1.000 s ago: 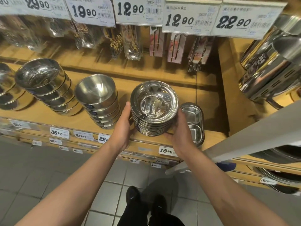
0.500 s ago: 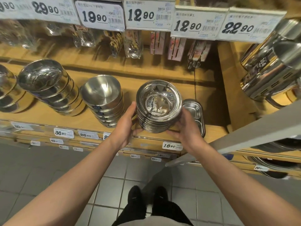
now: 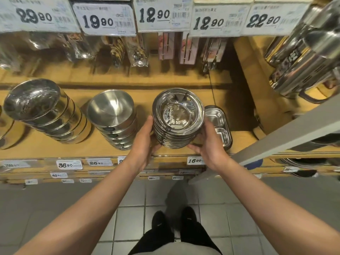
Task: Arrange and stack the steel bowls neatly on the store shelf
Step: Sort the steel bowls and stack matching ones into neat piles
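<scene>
Both hands are bracketing a stack of shallow steel bowls (image 3: 178, 119) standing on the wooden shelf (image 3: 55, 146). The left hand (image 3: 143, 142) is pressing its side with fairly straight fingers; the right hand (image 3: 208, 142) is cupping the opposite side, fingers curving round the lower bowls. Just beyond the right hand a divided steel tray (image 3: 219, 126) is lying; beside the left hand a stack of deeper bowls (image 3: 112, 116) is standing. Likely risk: uneven sideways pressure is apt to skew the stack, sliding upper bowls toward the tray. The stack's base and the right fingertips are hidden; whether the stack is resting or lifted cannot be told.
</scene>
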Available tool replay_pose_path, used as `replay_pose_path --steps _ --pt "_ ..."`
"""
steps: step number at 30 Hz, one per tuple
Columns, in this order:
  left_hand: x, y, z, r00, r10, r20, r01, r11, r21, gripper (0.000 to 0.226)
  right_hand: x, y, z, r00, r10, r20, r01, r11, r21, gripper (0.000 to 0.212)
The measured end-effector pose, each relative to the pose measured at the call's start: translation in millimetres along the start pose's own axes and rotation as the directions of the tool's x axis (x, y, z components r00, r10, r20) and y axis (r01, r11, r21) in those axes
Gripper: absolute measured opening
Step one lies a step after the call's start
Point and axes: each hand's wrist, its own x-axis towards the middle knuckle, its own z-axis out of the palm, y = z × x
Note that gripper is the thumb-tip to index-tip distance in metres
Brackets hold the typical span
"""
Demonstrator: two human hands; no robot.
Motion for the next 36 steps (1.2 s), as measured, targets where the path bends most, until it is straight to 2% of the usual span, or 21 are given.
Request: replay_pose_path --steps 6,16,20,27,30,34,36 --pt "1.2 2.3 0.1 1.0 -0.01 0.019 0.01 1.0 0.001 0.035 -2.1 -2.2 4.2 1.0 0.004 -0.029 -0.003 0.999 0.032 0.046" --pt "0.7 6.5 -1.4 0.999 -0.04 -0.028 0.039 0.999 -0.024 0.035 -2.9 -3.6 10.6 1.0 0.021 -0.014 -0.021 0.999 0.028 0.051" --pt "-3.3 3.8 -2.4 0.999 -0.034 -0.014 0.033 0.999 -0.024 0.039 -5.8 -4.4 15.0 0.998 0.025 -0.058 -0.022 0.999 0.048 0.051" --pt "-6.7 2.8 -0.4 1.0 0.009 0.003 -0.009 0.999 -0.053 0.036 -0.2 -17.1 18.4 0.998 0.029 -0.055 -0.029 1.0 0.001 0.039" --pt "-11.5 -3.1 2.4 1.0 -0.011 0.019 0.013 0.997 -0.08 0.036 1.5 -22.2 14.5 0.998 0.027 -0.048 -0.028 0.999 -0.018 0.041" --pt "-13.3 -1.5 1.9 0.999 0.033 -0.032 -0.033 0.999 0.03 0.046 -3.4 -14.6 9.4 0.997 0.033 -0.07 -0.03 0.999 0.035 0.046" --pt "-8.1 5.4 0.9 0.997 0.081 -0.011 -0.081 0.996 0.041 0.045 -9.2 -3.2 9.1 0.999 0.022 -0.049 -0.02 0.999 0.033 0.052"
